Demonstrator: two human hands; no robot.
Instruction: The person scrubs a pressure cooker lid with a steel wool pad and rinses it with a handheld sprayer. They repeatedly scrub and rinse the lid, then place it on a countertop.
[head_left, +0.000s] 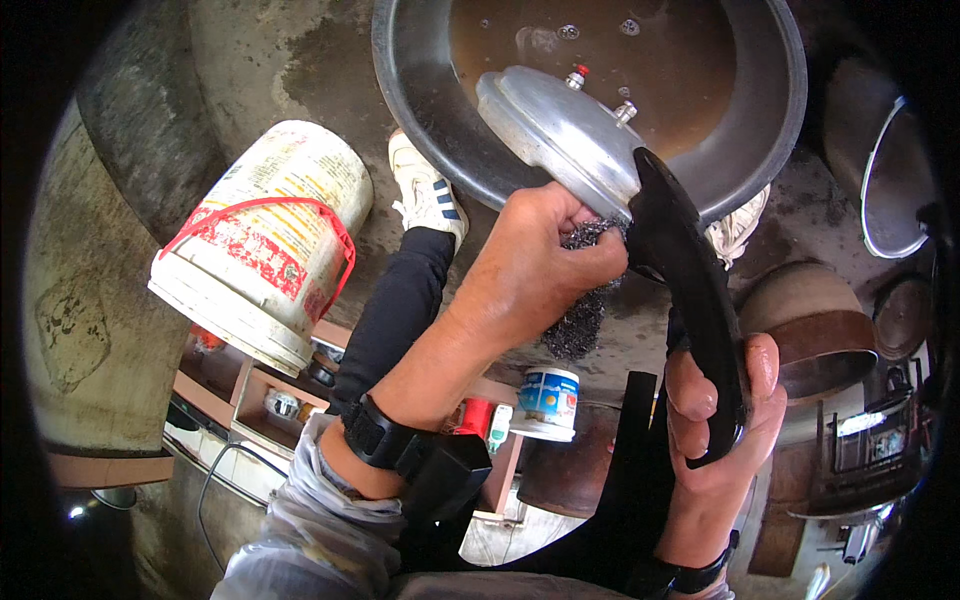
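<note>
A metal pressure cooker lid (559, 124), tilted, is held over a wide dark basin (409, 82) of brownish water. Two valve fittings stick up from its top, one tipped with red. My right hand (731, 405) is closed around the lid's long black handle (686, 247) near its free end. Pinched in my left hand (536, 262) is a dark metal scouring pad (581, 322), pressed at the lid's near rim. Part of the pad hangs below my fingers. The lid's underside is mostly hidden from view.
To the left is a white plastic bucket (262, 247) with a red handle. White shoes (427, 187) stand by the basin. A large round pot (806, 322) sits at the right. Below, a blue-and-white tub (547, 401) and shelving (259, 397) with small items are visible.
</note>
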